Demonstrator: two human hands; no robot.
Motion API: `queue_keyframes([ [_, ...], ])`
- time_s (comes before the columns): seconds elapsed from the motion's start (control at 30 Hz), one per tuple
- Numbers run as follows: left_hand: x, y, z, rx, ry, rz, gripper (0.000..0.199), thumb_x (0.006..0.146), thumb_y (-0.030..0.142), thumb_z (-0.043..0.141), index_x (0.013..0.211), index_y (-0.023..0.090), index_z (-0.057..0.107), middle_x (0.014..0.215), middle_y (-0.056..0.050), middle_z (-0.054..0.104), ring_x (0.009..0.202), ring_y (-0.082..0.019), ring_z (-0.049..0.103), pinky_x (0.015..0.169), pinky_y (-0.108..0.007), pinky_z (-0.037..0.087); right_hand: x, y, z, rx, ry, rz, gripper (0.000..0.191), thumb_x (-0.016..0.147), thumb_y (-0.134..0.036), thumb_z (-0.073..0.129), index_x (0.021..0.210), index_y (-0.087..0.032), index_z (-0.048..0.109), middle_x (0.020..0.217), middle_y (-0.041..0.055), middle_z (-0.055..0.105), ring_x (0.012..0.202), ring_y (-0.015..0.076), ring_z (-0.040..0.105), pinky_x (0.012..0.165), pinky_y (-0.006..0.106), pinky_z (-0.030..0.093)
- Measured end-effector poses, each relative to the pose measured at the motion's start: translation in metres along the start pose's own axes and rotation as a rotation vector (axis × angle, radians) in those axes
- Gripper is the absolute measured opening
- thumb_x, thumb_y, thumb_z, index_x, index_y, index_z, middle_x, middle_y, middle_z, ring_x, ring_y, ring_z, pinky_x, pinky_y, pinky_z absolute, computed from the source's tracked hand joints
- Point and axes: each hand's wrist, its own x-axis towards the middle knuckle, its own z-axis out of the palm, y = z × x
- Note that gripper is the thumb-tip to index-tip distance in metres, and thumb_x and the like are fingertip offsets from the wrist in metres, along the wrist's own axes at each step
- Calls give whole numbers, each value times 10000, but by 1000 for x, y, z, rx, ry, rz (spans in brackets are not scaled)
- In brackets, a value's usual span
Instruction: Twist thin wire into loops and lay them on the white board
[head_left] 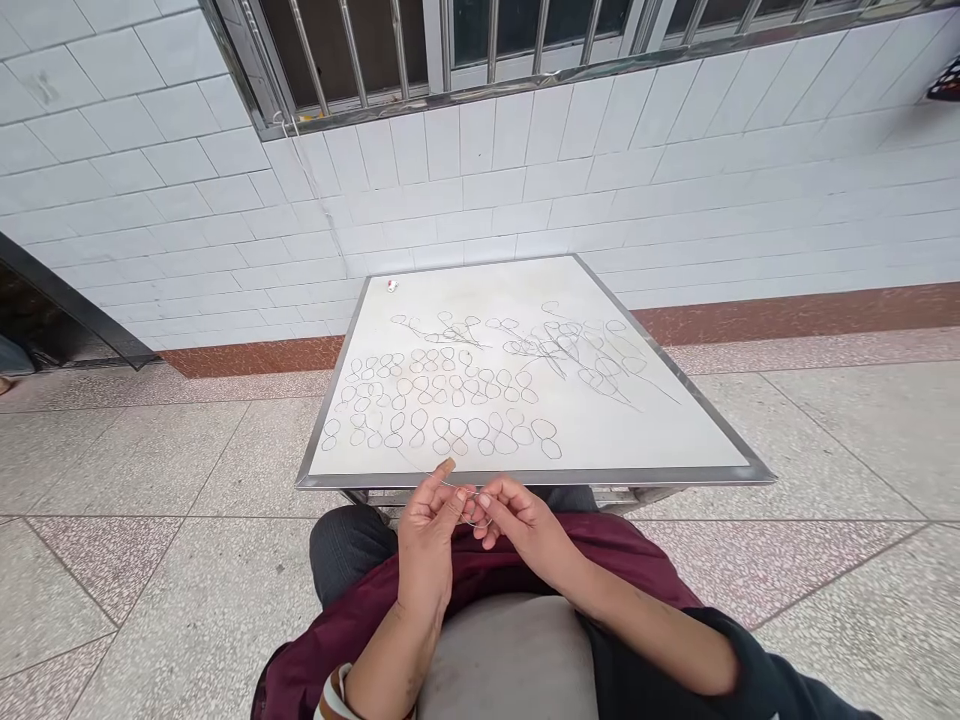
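Just off the near edge of a white table, my left hand (433,520) pinches a thin wire (452,485) between thumb and fingers. My right hand (516,515) has its thumb and index finger closed on the same wire, close beside the left fingertips. A small loop of the wire shows below the fingertips. One wire end runs up and left over the table edge. On the white tabletop (480,290) lie several rows of wire pieces bent into double loops (546,438). Behind them are bunches of looped wires with long straight tails (555,345).
A small white and red item (391,286) sits at the table's back left corner. The table has a grey metal rim (540,476). Behind it stand a white tiled wall (480,200) and a barred window (487,50). Maroon cloth (630,550) covers my lap.
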Motion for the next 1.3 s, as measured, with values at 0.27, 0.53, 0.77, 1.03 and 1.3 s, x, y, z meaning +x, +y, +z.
queue_keyframes([
  [0.27,-3,1,-2,211,-38,18,742,746,265,734,1412,196,413,676,37,635,597,-114,581,646,-254,476,18,-22,-16,-296,47,-93,274,866,-476,582,913,-209,622,741,-15,537,608,107,441,567,245,393],
  [0.53,-4,-13,-6,318,-167,-24,787,755,270,722,1434,202,331,674,42,628,591,-127,599,611,-258,482,45,-43,-14,-161,-328,90,248,806,-408,653,898,-177,657,846,-2,622,567,62,489,531,205,420],
  [0.77,-4,-12,-6,299,-136,-52,875,728,258,755,1466,210,289,692,31,664,627,-128,623,668,-277,514,43,-50,-15,-243,-379,185,198,786,-333,677,916,-187,644,705,-36,597,563,75,527,539,206,460],
  [1.03,-4,-11,-4,290,-118,-146,860,657,255,809,1400,197,381,754,10,684,637,-162,680,607,-280,545,48,-41,-12,-169,-407,109,180,788,-335,675,839,-167,631,700,-30,596,590,82,545,560,211,454],
  [1.3,-9,-3,-4,271,-130,-133,827,713,286,772,1422,193,355,671,56,621,637,-183,702,629,-310,562,53,-42,-12,-28,-256,38,215,804,-328,662,910,-177,551,739,-38,569,554,71,539,542,215,457],
])
